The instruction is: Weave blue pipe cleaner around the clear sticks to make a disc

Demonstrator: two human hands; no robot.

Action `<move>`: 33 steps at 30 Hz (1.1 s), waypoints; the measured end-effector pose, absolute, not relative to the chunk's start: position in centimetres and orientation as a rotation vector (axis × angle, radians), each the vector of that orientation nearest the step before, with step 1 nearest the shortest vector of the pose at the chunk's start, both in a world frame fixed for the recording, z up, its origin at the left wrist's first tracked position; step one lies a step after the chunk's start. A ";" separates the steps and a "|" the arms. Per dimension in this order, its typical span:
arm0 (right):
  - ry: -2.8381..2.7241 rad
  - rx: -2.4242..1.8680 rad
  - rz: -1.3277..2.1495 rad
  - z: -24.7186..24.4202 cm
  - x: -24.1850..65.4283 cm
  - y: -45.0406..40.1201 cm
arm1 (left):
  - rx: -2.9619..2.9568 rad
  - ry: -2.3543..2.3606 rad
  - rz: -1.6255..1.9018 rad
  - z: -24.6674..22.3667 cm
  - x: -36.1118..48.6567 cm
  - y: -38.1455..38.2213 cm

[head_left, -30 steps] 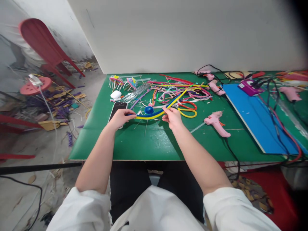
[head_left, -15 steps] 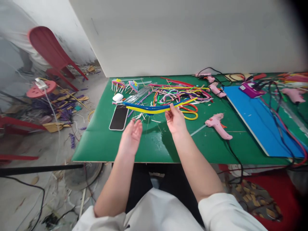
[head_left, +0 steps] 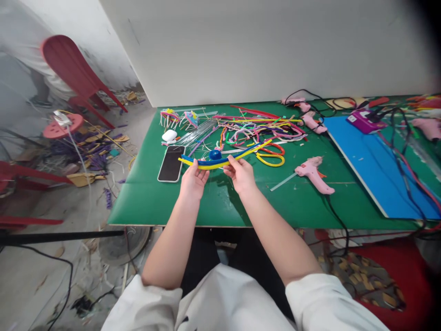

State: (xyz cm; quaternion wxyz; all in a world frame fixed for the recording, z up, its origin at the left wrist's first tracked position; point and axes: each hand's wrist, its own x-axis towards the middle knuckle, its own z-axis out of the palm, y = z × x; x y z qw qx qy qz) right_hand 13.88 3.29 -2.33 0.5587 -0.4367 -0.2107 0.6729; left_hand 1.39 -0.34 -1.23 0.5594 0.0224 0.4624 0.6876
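Observation:
Over the table's near middle I hold a bowed bundle of blue and yellow pipe cleaners level between both hands. My left hand pinches it near its left end, and my right hand pinches it around the middle. Its right end reaches up toward a pair of scissors with red and yellow handles. Just behind the bundle shows a rounded blue piece; whether it is joined to it I cannot tell. A phone lies left of my left hand.
A pile of coloured pipe cleaners lies behind my hands, beside two small colourful figures and a white case. To the right are a pink glue gun, a blue board and a purple box with cables.
My left hand has come up and taken hold of the bundle's left part. My right hand has shifted left and slightly down, and the bundle sits lower. The view has tilted slightly.

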 end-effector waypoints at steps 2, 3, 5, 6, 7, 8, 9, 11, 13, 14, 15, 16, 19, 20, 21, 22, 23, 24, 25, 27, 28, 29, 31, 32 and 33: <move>-0.489 -1.044 1.601 -2.5 14.0 3.9 | 0.096 1.158 1.598 -1.6 1.2 0.0; -0.483 -1.051 1.599 -2.6 14.0 4.2 | 0.131 1.198 1.593 -1.8 1.1 0.1; -0.475 -1.068 1.587 -2.8 14.0 4.5 | 0.210 1.276 1.584 -2.0 1.1 0.2; -0.473 -1.079 1.579 -2.9 14.1 4.6 | 0.253 1.313 1.583 -2.1 1.1 0.2; -0.472 -1.092 1.571 -3.1 14.1 4.7 | 0.295 1.347 1.585 -2.1 1.2 0.2; -0.472 -1.108 1.562 -3.2 14.2 4.7 | 0.331 1.371 1.591 -2.1 1.2 0.2; -0.473 -1.125 1.551 -3.3 14.2 4.7 | 0.357 1.383 1.602 -2.1 1.2 0.1; -0.479 -1.161 1.520 -3.5 14.3 4.6 | 0.402 1.399 1.619 -2.1 1.1 0.0; -0.500 -1.200 1.482 -3.6 14.3 4.6 | 0.459 1.432 1.617 -2.0 1.1 0.0; -0.516 -1.220 1.463 -3.6 14.3 4.7 | 0.491 1.458 1.608 -1.9 1.0 0.0; -0.537 -1.240 1.445 -3.5 14.3 4.7 | 0.517 1.490 1.591 -1.9 0.9 0.1; -0.562 -1.258 1.430 -3.5 14.3 4.8 | 0.536 1.522 1.567 -1.9 0.8 0.2; -0.655 -1.303 1.406 -3.2 14.3 5.3 | 0.543 1.586 1.490 -1.9 0.2 0.8; -0.689 -1.315 1.406 -3.1 14.3 5.6 | 0.543 1.595 1.465 -2.0 -0.1 1.1; -0.723 -1.327 1.410 -3.0 14.4 5.8 | 0.545 1.599 1.443 -2.0 -0.4 1.3; -0.757 -1.339 1.416 -2.9 14.4 6.0 | 0.550 1.600 1.422 -2.0 -0.7 1.6; -0.791 -1.351 1.424 -2.8 14.4 6.3 | 0.557 1.602 1.401 -2.0 -1.0 1.8; -0.824 -1.362 1.431 -2.7 14.5 6.5 | 0.567 1.602 1.381 -2.0 -1.3 2.0; -0.857 -1.372 1.438 -2.6 14.5 6.7 | 0.580 1.601 1.359 -1.9 -1.5 2.3; -0.923 -1.389 1.452 -2.4 14.6 7.1 | 0.608 1.593 1.306 -1.7 -2.0 2.6; -0.956 -1.396 1.457 -2.4 14.6 7.3 | 0.622 1.585 1.275 -1.5 -2.1 2.8; -0.987 -1.403 1.462 -2.4 14.7 7.5 | 0.634 1.577 1.243 -1.4 -2.3 3.0; -1.042 -1.417 1.469 -2.4 14.8 7.9 | 0.650 1.559 1.191 -1.1 -2.6 3.2; -1.068 -1.423 1.472 -2.4 14.9 8.0 | 0.656 1.551 1.170 -1.0 -2.7 3.3; -1.093 -1.427 1.477 -2.4 15.0 8.2 | 0.660 1.542 1.148 -1.0 -2.8 3.4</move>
